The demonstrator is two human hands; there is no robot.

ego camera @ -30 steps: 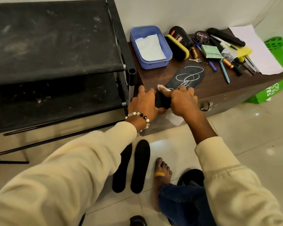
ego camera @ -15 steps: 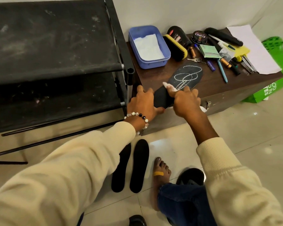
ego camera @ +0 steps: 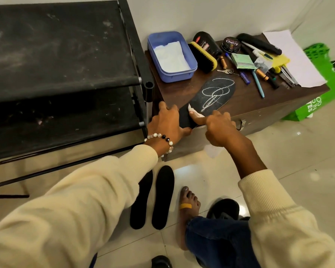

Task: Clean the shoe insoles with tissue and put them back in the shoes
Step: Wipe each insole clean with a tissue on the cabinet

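Observation:
A black insole point(ego camera: 211, 98) scribbled with white chalk loops lies on the brown cabinet top point(ego camera: 246, 99), its heel end over the front edge. My left hand point(ego camera: 167, 124) grips that heel end, thumb underneath. My right hand point(ego camera: 219, 128) holds a white tissue point(ego camera: 194, 112) and presses it onto the insole with the index finger; more tissue hangs below the palm. Two plain black insoles point(ego camera: 157, 198) lie side by side on the floor tiles. A black shoe point(ego camera: 223, 210) sits by my knee, and another shoe toe point(ego camera: 161, 262) shows at the bottom edge.
A blue tub point(ego camera: 191, 71) holding white tissue stands at the cabinet's back left. A shoe brush point(ego camera: 202, 59), polish tin point(ego camera: 231, 44), pens, keys and paper crowd the back right. A dusty black shoe rack point(ego camera: 66, 74) stands to the left. A green bag point(ego camera: 317, 97) leans at the right.
My right hand slid the tissue forward along the insole, from the heel towards the chalk marks. The left hand kept its hold on the heel end.

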